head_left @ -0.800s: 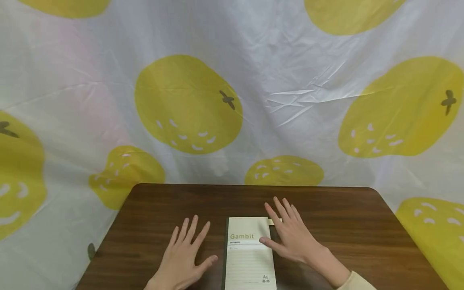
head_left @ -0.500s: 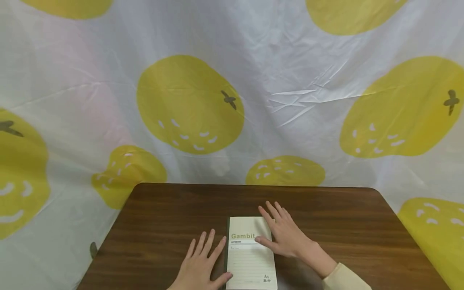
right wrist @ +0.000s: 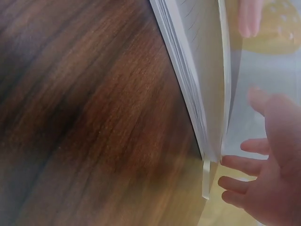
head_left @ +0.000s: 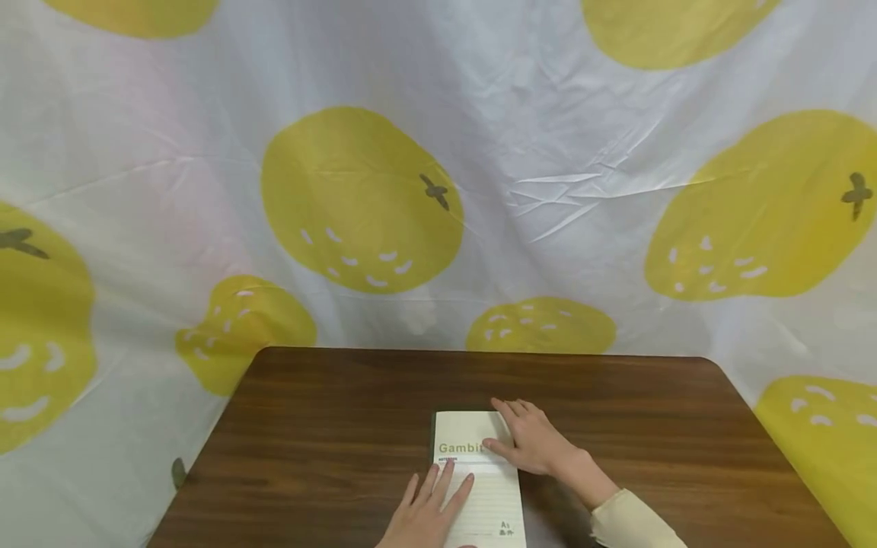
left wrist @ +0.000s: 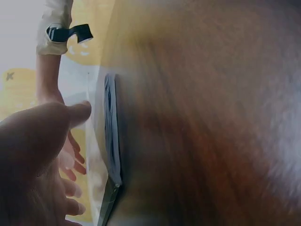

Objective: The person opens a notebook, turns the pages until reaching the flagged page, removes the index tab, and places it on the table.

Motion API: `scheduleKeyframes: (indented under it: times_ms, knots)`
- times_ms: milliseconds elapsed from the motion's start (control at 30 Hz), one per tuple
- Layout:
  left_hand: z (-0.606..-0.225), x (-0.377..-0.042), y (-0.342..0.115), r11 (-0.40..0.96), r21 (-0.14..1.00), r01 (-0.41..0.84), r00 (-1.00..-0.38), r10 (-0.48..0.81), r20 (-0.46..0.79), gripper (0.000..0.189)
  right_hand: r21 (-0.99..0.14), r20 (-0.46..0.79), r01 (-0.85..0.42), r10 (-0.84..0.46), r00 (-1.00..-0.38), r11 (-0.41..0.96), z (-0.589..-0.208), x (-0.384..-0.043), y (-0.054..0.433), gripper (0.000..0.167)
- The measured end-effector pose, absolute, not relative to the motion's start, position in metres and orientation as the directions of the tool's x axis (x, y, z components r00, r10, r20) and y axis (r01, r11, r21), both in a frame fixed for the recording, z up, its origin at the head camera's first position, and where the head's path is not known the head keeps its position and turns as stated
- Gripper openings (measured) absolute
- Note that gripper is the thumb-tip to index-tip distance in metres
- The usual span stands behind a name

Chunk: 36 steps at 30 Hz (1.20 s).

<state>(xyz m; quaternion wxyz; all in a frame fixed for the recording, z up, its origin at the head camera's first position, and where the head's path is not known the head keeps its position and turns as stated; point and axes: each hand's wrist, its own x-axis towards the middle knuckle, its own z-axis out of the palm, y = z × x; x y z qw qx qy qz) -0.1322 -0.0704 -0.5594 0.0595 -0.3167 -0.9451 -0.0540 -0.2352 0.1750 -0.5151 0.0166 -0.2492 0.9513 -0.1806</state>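
Backdrop cloth (head_left: 548,137): pale, creased, hung behind; big yellow fruit prints (head_left: 363,202). Approx same as 0.8 s ago.
Surface (head_left: 342,418): dk brown woodgrain, rounded far corners, no chg.
Notebook (head_left: 489,495): flat on surface, closed, nr body side, abt mid; cream cover, dk strip along L edge. Same spot vs 0.8 s ago; lower L part now covered by hand.
L hand (head_left: 425,511): biggest chg. Was L of notebook, well clear; now over lower L cover, fingertips nr the small print. Grip: fingers extended, apart. Contact w/ cover: can't tell.
R hand (head_left: 534,441): at upper R edge of notebook, thumb over cover by end of title. Fingertips a bit nearer body than 0.8 s ago, fingers less spread. Grip: thumb + fingers apart; contact unclear.
R sleeve (head_left: 637,521): cream, has come in toward notebook.
Black strap (left wrist: 61,34): round R sleeve, L wrist view.
Title "Gambit" (head_left: 460,448): last bit now by thumb.
Pale tab (right wrist: 206,181): sticks out past notebook corner, nr R fingers; hidden in head view now, visible 0.8 s ago.
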Motion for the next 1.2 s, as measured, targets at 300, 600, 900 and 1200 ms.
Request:
scheduleKeyframes:
  times_ms: [300, 600, 900, 1200]
  knots:
    - [-0.559, -0.130, -0.068, 0.798, 0.156, 0.582, -0.813, 0.573, 0.102, 0.084, -0.447, 0.103, -0.477, -0.486, -0.868, 0.757, -0.507, -0.239, 0.176, 0.064]
    - [-0.534, -0.133, -0.054, 0.735, 0.246, 0.632, -0.772, 0.626, 0.114, 0.074, -0.577, 0.208, -0.497, -0.472, -0.857, 0.648, -0.483, -0.254, 0.172, 0.041]
    - [-0.511, -0.142, -0.040, 0.683, 0.201, 0.703, -0.711, 0.685, 0.159, 0.063, -0.761, 0.209, -0.397, -0.385, -0.899, 0.513, -0.468, -0.268, 0.154, 0.034]
    - [-0.489, -0.136, -0.063, 0.748, 0.145, 0.648, -0.754, 0.602, 0.264, 0.064, -0.864, 0.261, -0.367, -0.317, -0.912, 0.346, -0.466, -0.270, 0.136, 0.034]
